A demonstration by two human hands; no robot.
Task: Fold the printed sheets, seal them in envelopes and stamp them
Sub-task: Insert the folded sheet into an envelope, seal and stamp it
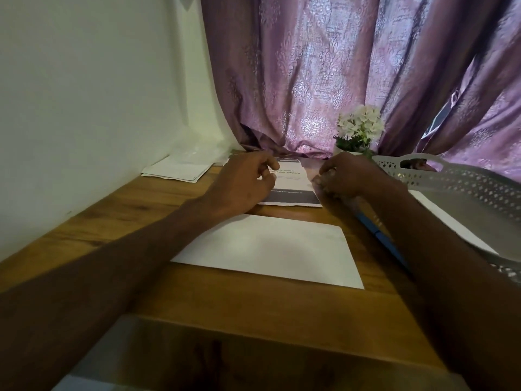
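Wood: the brown table [158,210] carries everything; the printed sheet [293,183] lies flat on it at the far side, between the two hands.
Left hand [242,183]: rests on the sheet's left edge, fingers half curled and pressing down rather than pinching.
Right hand [345,176]: curled at the sheet's right edge; whether its fingertips have hold of the paper I cannot tell, as they are blurred.
Step in hand: probably starting or creasing a fold in the sheet.
Doing it well: keep the left hand pinning, match the edges before pressing, then run the crease outward from the pinned side.
Envelope [267,249]: white, flat, just nearer the body than both hands, not touching the sheet.
Pen [380,235]: blue, under the right forearm; a sweep of the arm could roll it.
Tray [451,179]: white, perforated, just right of the right hand; it limits elbow room.
Flower pot [359,128]: beyond the right hand, close enough to knock.
Papers [177,170]: well left of the left hand, by the wall.
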